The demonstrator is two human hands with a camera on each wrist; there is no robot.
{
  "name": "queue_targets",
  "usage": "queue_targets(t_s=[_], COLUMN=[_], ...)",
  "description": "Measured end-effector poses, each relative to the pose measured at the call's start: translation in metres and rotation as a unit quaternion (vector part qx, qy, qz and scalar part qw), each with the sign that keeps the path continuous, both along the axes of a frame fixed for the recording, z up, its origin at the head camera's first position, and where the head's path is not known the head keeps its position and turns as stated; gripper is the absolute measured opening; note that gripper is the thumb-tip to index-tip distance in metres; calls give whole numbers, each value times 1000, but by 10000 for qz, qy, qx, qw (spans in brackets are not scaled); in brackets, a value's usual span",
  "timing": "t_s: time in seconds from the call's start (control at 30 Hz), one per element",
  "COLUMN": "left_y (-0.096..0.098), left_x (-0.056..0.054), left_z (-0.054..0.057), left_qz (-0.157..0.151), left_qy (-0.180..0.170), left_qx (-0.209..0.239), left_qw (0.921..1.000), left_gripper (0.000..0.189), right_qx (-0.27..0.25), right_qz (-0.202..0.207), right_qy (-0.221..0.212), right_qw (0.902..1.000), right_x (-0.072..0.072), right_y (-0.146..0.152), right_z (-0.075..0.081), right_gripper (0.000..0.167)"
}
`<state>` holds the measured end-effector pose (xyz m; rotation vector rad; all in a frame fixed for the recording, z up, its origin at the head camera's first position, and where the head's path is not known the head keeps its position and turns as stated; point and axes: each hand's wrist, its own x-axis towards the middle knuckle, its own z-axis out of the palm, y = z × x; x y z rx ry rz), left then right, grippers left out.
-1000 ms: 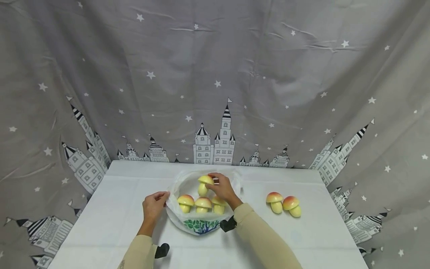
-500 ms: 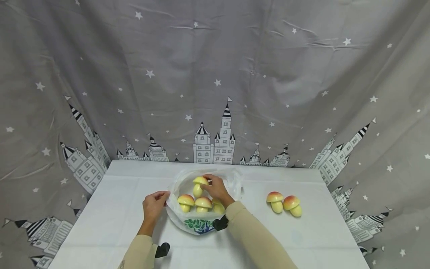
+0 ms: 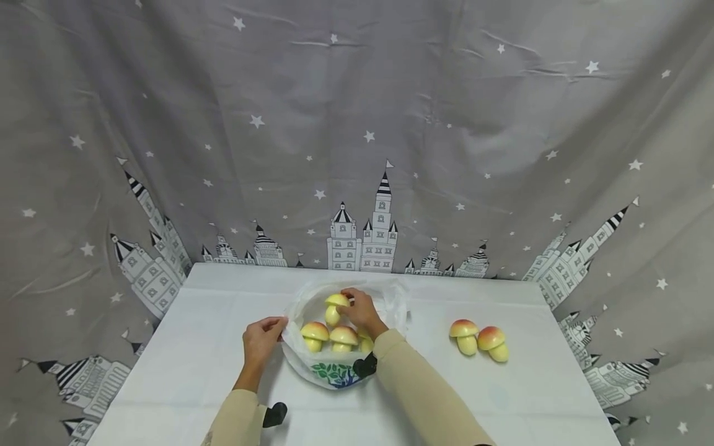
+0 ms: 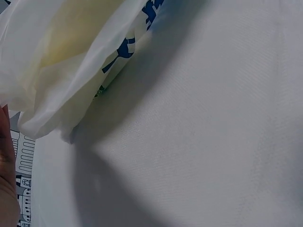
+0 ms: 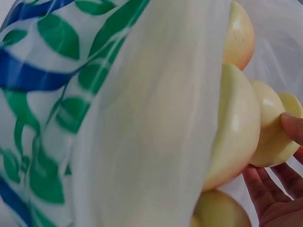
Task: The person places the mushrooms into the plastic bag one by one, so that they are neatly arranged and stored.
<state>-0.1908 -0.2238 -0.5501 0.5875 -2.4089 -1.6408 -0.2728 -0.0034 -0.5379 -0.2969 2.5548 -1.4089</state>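
Observation:
A white plastic bag (image 3: 301, 367) printed with green leaves and a blue trunk lies open-mouthed on the table. My left hand (image 3: 261, 341) pinches its left rim; only part of that hand (image 4: 6, 175) shows in the left wrist view, beside the bag (image 4: 57, 111). Within the bag mouth, my right hand (image 3: 362, 311) holds a yellow toy mushroom (image 3: 333, 315) with a reddish cap, upright, thumb against it. Nearer me in the bag sit more mushrooms, a left one (image 3: 315, 332), a middle one (image 3: 343, 336) and one (image 3: 365, 342) partly hidden by my right arm.
Two more toy mushrooms (image 3: 465, 336) lie side by side on the white-covered table (image 3: 502, 396), right of the bag. Behind the table hangs a grey curtain (image 3: 279, 155) with stars and castles. Black wrist mounts (image 3: 274, 415) stick out from both sleeves.
My right hand has moved slightly left inside the bag mouth with the mushroom. The left hand keeps its place on the rim. The head view has shifted a little.

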Motion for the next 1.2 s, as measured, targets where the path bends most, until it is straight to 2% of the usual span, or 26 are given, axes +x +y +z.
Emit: queue_targets(t_s=[0.27, 0.57, 0.7, 0.97, 1.2], left_y=[0, 2, 2, 2, -1], left_x=[1, 0, 0, 3, 3], left_z=[3, -1, -1, 0, -1], left_qz=[-138, -148, -150, -154, -146], left_qy=[-37, -38, -18, -26, -29], left_qx=[-82, -66, -51, -128, -131], left_qw=[9999, 9999, 9999, 9998, 9998], left_gripper=[26, 25, 25, 26, 25], right_qx=[-108, -47, -38, 112, -194], right_qz=[-223, -619, -575, -529, -448], right_qy=[-81, -239, -218, 159, 122], right_qw=[9997, 9978, 9981, 9984, 9987], right_x=[-4, -5, -4, -1, 2], right_y=[-16, -26, -29, -33, -36], right_z=[0, -4, -8, -12, -10], right_gripper=[42, 42, 41, 41, 50])
